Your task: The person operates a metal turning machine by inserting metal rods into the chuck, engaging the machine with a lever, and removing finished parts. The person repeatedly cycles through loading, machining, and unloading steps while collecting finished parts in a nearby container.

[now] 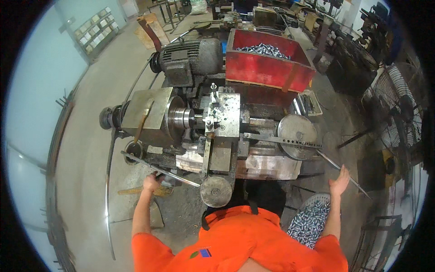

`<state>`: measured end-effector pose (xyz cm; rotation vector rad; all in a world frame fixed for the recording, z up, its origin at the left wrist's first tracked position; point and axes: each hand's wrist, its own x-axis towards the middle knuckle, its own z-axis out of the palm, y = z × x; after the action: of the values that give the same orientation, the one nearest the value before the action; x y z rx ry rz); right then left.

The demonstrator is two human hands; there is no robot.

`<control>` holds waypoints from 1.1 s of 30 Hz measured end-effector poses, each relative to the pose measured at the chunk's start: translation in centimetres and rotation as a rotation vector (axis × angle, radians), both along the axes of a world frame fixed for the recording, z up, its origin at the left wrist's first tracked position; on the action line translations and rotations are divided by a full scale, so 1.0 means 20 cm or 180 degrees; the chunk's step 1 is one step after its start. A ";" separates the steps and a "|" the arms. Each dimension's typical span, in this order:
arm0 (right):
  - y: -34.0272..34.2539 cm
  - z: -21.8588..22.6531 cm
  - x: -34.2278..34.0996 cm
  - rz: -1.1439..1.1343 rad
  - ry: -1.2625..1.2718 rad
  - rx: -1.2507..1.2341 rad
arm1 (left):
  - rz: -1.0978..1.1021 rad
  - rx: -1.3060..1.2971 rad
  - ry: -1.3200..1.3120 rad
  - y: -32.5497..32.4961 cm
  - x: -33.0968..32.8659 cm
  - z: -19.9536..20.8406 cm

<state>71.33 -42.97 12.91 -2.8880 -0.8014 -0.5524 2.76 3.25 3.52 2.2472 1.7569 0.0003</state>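
Note:
In front of me stands a small lathe with a round metal chuck [181,119] and a tool block [227,115]. My left hand [152,182] is beside a steel lever rod [174,176] that runs to a round hub [216,192]. Its fingers are curled by a dark part, and what they hold is unclear. At the right, my right hand [339,182] touches a second lever rod [333,164] with its fingers stretched and thumb apart. That rod meets a perforated bar [290,141] across a round disc [297,131].
A red bin [267,68] with small metal pieces stands behind the lathe, beside an electric motor [192,56]. A brush [144,119] lies on the headstock cover. A basket of metal pieces [310,222] sits below my right arm. A fan [398,99] stands at the right.

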 end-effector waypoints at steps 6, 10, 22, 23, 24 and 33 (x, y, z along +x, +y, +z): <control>0.01 -0.01 0.14 0.0005 -0.0445 -0.0048 | 0.1032 0.0218 0.0425 -0.17 0.35 -0.22; 0.10 0.05 0.10 -0.0321 0.0152 -0.0153 | 0.0807 0.0030 0.0160 -0.21 0.28 -0.34; 0.02 0.06 -0.04 0.0067 0.0787 0.0530 | 0.0294 -0.0221 -0.0670 -0.19 0.05 -0.31; 0.06 0.13 -0.03 0.0367 0.0632 0.0487 | 0.0658 -0.1185 -0.0937 -0.20 0.15 -0.04; 0.18 0.22 -0.02 0.0741 0.0543 0.0463 | 0.0651 -0.1632 -0.0830 -0.15 0.04 -0.06; 1.63 1.00 -0.85 0.3746 0.1836 0.0901 | 0.0677 0.1752 -0.0708 -0.10 -0.36 0.90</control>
<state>54.26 -10.46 33.00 -1.6757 -1.7937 0.2675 -4.40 1.21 21.52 2.2615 2.0365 0.8377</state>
